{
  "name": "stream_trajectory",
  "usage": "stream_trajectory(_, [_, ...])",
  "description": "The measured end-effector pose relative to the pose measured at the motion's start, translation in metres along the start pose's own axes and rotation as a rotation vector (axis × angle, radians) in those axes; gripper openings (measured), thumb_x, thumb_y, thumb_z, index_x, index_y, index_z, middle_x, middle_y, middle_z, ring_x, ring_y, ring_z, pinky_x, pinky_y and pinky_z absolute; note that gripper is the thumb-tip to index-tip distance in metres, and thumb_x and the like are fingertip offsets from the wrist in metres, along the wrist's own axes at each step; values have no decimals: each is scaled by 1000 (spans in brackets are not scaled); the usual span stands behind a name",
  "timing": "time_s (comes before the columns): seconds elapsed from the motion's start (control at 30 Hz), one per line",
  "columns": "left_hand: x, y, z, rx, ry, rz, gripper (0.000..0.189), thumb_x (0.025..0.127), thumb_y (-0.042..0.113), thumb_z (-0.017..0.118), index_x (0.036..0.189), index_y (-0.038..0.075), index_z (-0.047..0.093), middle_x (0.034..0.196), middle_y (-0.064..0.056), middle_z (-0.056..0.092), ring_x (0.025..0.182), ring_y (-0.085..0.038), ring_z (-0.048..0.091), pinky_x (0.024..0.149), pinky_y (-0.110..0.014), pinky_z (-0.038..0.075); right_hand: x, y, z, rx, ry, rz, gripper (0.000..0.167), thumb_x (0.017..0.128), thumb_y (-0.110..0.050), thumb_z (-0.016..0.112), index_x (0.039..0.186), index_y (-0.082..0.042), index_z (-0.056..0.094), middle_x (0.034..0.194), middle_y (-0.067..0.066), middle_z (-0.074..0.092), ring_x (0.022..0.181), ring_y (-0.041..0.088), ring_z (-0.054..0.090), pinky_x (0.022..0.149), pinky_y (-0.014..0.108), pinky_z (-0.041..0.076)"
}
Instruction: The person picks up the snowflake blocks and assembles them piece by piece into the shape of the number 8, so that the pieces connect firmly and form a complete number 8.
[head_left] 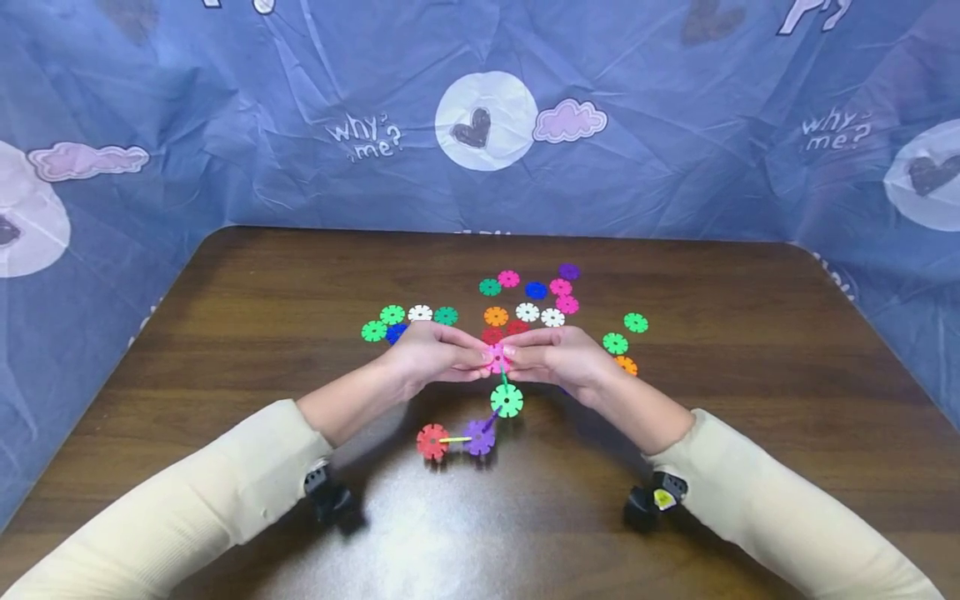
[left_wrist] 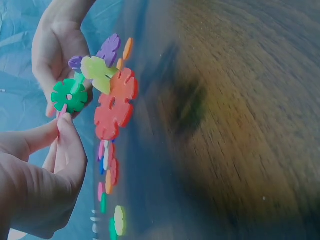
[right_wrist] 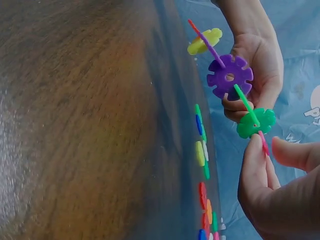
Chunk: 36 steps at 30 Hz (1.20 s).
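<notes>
Above the table, my left hand (head_left: 442,357) and right hand (head_left: 561,357) meet, both pinching a pink notched building disc (head_left: 497,358) between thumb and fingers. Slotted to this disc is a chain of similar discs hanging toward me: a green disc (head_left: 507,401) with another green one edge-on above it, a purple disc (head_left: 480,437), a thin yellow disc (head_left: 454,439) and a red disc (head_left: 432,442) at the end. In the right wrist view the pink disc (right_wrist: 263,143) shows edge-on at the right fingertips. Fingers partly cover it in every view.
Loose discs lie beyond my hands, among them a white disc (head_left: 527,312), an orange disc (head_left: 496,317) and a purple disc (head_left: 569,272). Green discs (head_left: 392,314) lie left, and another green disc (head_left: 636,322) right. A blue printed cloth (head_left: 285,192) hangs behind the wooden table (head_left: 225,333).
</notes>
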<state>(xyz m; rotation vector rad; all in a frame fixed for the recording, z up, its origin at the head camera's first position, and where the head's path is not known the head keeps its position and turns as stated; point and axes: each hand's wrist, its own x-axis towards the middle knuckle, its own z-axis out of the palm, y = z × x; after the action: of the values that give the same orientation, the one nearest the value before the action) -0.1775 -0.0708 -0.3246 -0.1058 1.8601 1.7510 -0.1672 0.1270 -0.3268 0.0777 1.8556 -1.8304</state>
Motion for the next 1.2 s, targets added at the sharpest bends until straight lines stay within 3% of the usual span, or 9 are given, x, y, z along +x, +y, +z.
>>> stream_trajectory(0.2, [-1,-6,6,-10,-2,4,26,86,-2,67,110,-11,66,93,-17,75,71,-12,71,87,-37,55,0,6,1,-10,3,27,39,91,-2,62,126,13,54,78,-4,73,74,7,70,80,27,58])
stream_trajectory(0.33, [0,-8,1,113,-20,45,25,86,4,69,107,-10,67,97,-21,73,75,-16,73,83,-37,57,0,11,-1,-39,10,58,38,91,-1,61,125,13,56,79,-3,73,76,8,70,84,31,58])
stream_trajectory(0.4, [1,-4,-6,246,9,124,23,87,7,70,105,-7,69,97,-21,74,77,-18,74,80,-36,59,0,11,-2,-45,21,69,37,91,-1,61,125,13,56,79,-4,72,75,7,70,83,31,58])
stream_trajectory(0.57, [11,10,-29,729,204,395,14,85,13,72,93,3,75,88,-13,76,75,-16,71,69,-28,55,2,6,-8,-25,44,60,39,90,1,61,126,14,54,76,-6,71,70,6,68,78,27,59])
stream_trajectory(0.7, [22,8,-38,970,219,489,13,82,11,74,90,1,74,87,-12,76,78,-20,70,72,-31,55,2,2,-10,-27,35,48,41,90,3,59,128,15,51,75,-7,70,70,5,68,77,27,59])
stream_trajectory(0.87, [29,-6,-35,1175,248,511,13,79,9,76,88,0,73,86,-12,74,78,-22,68,71,-35,57,2,2,-10,-25,21,59,42,90,3,58,129,16,49,73,-7,70,68,5,68,76,26,59])
stream_trajectory(1.03, [28,-10,-27,1245,336,441,16,80,9,75,94,1,72,97,-13,74,88,-26,71,70,-38,58,3,4,-11,-22,25,71,41,90,1,60,128,16,51,72,-7,70,66,6,67,74,25,59])
stream_trajectory(1.1, [28,-10,-26,1230,345,417,12,79,8,75,88,2,70,85,-9,71,77,-22,67,62,-33,55,4,4,-11,-19,28,78,41,91,1,60,128,15,51,73,-6,71,67,6,68,75,26,59])
stream_trajectory(1.2, [30,-8,-28,1179,344,386,19,78,5,74,68,5,58,60,-1,48,59,-14,45,50,-25,39,6,3,-12,-19,34,91,40,91,0,60,128,13,52,74,-6,71,69,7,69,76,26,59])
